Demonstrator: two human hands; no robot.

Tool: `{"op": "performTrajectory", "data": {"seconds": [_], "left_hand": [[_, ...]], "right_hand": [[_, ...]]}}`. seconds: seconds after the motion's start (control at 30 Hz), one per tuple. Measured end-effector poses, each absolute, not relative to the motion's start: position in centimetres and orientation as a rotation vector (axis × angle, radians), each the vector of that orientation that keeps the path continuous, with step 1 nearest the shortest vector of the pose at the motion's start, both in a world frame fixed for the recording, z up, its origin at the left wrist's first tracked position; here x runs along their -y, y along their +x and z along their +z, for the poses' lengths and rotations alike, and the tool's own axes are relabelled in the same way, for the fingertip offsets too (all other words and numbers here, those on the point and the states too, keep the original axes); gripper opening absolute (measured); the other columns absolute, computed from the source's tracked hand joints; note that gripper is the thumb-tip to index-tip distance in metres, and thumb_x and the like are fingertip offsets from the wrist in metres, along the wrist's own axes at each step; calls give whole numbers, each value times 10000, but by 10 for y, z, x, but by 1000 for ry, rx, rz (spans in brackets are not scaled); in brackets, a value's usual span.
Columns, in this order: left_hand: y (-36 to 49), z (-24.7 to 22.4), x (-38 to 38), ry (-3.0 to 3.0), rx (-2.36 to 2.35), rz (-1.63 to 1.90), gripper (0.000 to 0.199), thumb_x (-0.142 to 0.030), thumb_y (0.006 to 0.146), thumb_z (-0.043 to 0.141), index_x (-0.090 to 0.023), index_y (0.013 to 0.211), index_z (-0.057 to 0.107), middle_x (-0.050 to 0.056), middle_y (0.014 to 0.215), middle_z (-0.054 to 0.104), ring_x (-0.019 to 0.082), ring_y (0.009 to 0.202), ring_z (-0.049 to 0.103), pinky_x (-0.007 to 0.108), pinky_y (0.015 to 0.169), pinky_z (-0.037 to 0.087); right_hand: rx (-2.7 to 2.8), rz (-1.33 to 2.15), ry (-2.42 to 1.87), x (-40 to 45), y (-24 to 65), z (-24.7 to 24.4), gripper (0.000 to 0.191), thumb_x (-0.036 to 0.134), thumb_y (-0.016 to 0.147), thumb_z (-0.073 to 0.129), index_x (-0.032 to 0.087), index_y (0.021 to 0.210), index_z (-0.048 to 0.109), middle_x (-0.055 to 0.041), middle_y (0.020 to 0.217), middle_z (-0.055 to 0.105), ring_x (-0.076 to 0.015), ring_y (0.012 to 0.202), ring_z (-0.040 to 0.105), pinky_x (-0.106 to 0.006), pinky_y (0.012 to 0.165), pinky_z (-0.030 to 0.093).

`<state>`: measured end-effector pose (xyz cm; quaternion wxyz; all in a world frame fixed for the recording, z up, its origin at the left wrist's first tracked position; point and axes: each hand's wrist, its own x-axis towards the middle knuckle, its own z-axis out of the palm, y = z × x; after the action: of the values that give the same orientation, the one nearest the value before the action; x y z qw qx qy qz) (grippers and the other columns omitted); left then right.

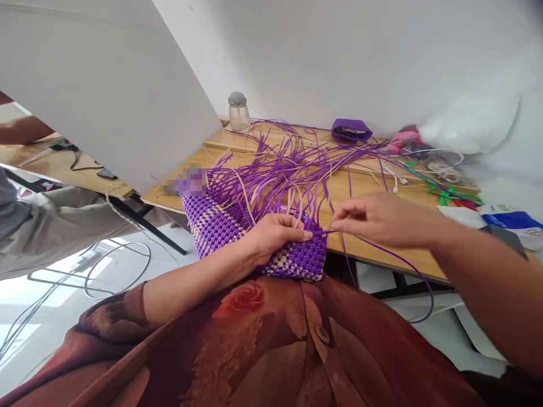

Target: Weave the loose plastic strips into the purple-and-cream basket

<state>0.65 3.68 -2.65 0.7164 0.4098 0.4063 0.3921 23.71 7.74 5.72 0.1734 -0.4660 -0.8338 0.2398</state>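
My L hand (278,234) grips purple-cream plastic weave (297,257) at wooden table's (368,182) front edge; R hand (373,217) pinches purple strand (322,232); prob tightening; needs steady pull

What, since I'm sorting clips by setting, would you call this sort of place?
Probably a shared craft workspace: a part-woven purple-and-cream piece, loose purple strands across a wooden desk, and another person's arm beyond a pale partition.

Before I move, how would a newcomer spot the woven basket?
Along the near edge of the wooden table, find the left hand. It pinches the rim of the woven basket; cream patches set it apart from the plain purple pouch by the wall.
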Motion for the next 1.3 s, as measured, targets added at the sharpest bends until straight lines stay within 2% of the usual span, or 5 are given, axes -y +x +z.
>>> {"op": "performTrajectory", "data": {"seconds": [0.17, 0.37, 0.77, 0.97, 1.3], "left_hand": [[5, -26, -37, 871, -896, 877, 313, -223, 529, 908, -124, 640, 632, 0, 623, 639, 90, 583, 555, 254, 641, 416], [1, -25, -37, 909, -918, 787, 313, -272, 523, 921, -115, 632, 672, 5, 605, 634, 80, 564, 526, 245, 607, 382], [1, -26, -35, 957, -885, 764, 301, -266, 539, 911, -120, 653, 674, 12, 652, 656, 93, 605, 550, 261, 645, 401], [1, -26, -34, 984, -942, 785, 340, -294, 530, 917, -127, 678, 661, 4, 660, 654, 83, 578, 528, 252, 609, 378], [4, -26, -36, 1035, -884, 845, 331, -280, 522, 902, -120, 653, 643, 5, 654, 640, 93, 621, 537, 257, 657, 372]], "right_hand": [[2534, 615, -1285, -23, 216, 36, 269, 342, 933, 544, 202, 715, 620, 21, 599, 571, -112, 549, 465, -266, 528, 322], [2258, 1221, -1337, -18, 228, 28, 300, 447, 979, 461, 204, 834, 561, -6, 722, 605, -139, 644, 579, -262, 582, 451], [1904, 1401, -1047, -9, 210, 35, 262, 444, 929, 591, 187, 880, 615, -61, 853, 713, -91, 546, 555, -247, 559, 503], [1647, 1352, -1287, -32, 203, 9, 297, 412, 790, 746, 157, 881, 624, -38, 627, 701, -113, 494, 621, -205, 473, 508], [2057, 1020, -1233, -31, 188, 24, 159, 297, 841, 684, 198, 965, 684, -4, 694, 675, -132, 580, 654, -249, 552, 530]]}}
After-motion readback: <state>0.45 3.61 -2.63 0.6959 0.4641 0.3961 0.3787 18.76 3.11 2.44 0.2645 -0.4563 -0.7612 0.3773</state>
